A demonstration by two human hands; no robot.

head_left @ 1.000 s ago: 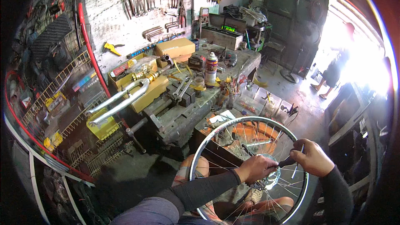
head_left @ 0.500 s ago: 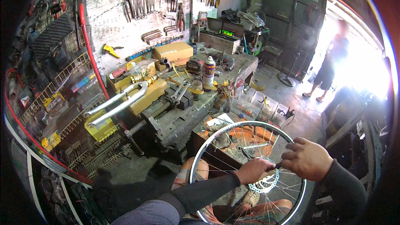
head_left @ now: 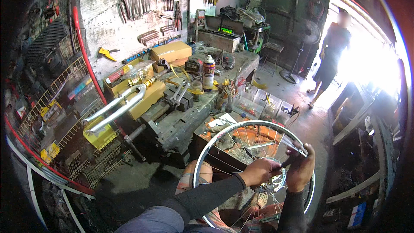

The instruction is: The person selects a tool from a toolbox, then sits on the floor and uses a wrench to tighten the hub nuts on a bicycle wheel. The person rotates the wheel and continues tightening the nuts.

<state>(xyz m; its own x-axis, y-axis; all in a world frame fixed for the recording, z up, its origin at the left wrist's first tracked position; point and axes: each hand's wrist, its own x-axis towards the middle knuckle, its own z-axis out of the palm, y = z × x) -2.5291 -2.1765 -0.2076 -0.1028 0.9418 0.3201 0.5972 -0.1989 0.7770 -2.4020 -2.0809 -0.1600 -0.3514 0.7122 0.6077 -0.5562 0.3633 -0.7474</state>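
A bicycle wheel with a pale rim and thin spokes stands tilted over my lap. Its silver brake disc shows beside the hub, partly behind my hands. My left hand reaches across the spokes near the hub, fingers pinched together; whatever sits in them is too small and dark to name. Close by on its right, my right hand is raised with its fingers curled around a slim silver wrench-like tool, whose rounded end shows by the fingertips.
Beyond the wheel is an orange-topped box with tools on it. Clear plastic bins stand behind. A workbench with a vise is to the left, a silver bicycle fork beside it. Another person is in the bright doorway.
My right hand has turned upright and drawn in toward the hub; the silver tool now shows in it. My left hand stays at the hub. The person in the doorway has shifted stance.
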